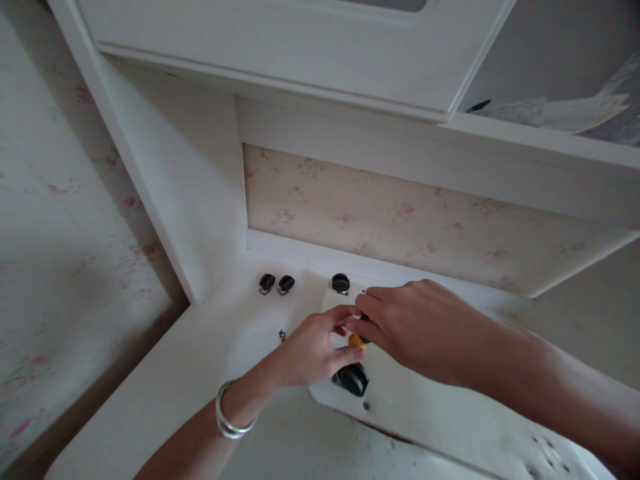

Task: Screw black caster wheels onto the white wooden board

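Note:
My right hand (pixel 400 327) is closed round the black part of what looks like a short yellow-and-black screwdriver (pixel 357 341). My left hand (pixel 317 350) curls about it from the other side, its thumb against the yellow part and its index finger up by my right fingers. Right under my left thumb, a black caster wheel (pixel 353 379) rests on a white board (pixel 425 407). The screwdriver's tip is hidden. Another black caster (pixel 341 283) stands near the board's back edge, beyond my hands.
Two loose casters, a left one (pixel 267 283) and a right one (pixel 286 285), stand on the white desktop (pixel 220 347). Small screws (pixel 283 335) lie nearby. A white cabinet (pixel 280 47) overhangs the desk. A white side panel (pixel 185 173) rises at left.

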Demonstrator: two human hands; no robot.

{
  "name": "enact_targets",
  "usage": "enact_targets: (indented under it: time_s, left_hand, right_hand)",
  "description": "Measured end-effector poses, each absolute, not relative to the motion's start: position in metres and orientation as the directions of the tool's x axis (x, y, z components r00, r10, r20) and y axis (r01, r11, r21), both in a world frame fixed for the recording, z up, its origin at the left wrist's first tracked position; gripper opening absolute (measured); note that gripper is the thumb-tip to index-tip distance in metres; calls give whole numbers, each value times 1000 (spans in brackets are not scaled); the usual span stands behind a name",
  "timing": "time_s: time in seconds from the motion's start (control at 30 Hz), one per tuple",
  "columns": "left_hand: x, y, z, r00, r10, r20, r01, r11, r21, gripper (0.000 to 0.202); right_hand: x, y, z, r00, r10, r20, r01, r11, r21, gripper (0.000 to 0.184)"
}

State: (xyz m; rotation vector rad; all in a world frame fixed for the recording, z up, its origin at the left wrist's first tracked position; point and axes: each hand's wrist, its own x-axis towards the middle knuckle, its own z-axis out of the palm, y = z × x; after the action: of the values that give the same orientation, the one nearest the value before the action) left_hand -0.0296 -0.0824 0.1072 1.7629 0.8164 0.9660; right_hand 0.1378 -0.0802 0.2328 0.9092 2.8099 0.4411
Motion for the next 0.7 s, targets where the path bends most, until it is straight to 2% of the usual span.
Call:
enact_targets:
  time_s: [0.1,0.2,0.27,0.33,0.4,0.53,0.63,0.7]
  left_hand:
    - [-31,-82,107,445,856,264,101,-341,935,30]
    - [-36,-79,92,355,901,249,50,-284,958,30]
    - [-41,-78,71,215,961,175,68,-194,979,30]
    - [-44,-82,45,31,998,52,84,-54,995,30]
    - [-44,-91,19,-40,999,-28,69,30,997,34]
    - [-38,-114,-13,8,983,-184,-90,184,979,42]
    - [-35,-123,-19,26,966,-257,-202,256,945,44]
    - [-35,-125,-17,41,959,-279,-238,281,930,45]
  right_hand:
    - [141,-75,230,-797,602,-46,563,769,303,19]
    - [144,-76,236,-749,650,-130,625,758,188,26]
    - [144,-78,242,-720,662,-209,648,749,138,25]
    - [144,-79,247,-711,652,-265,646,754,122,16]
    - [144,-78,249,-709,642,-291,645,758,100,9]
    - [142,-75,249,-741,595,-313,616,787,37,10]
    - [142,-75,246,-764,579,-287,582,809,84,13]
    - [144,-74,244,-779,587,-218,569,809,145,15]
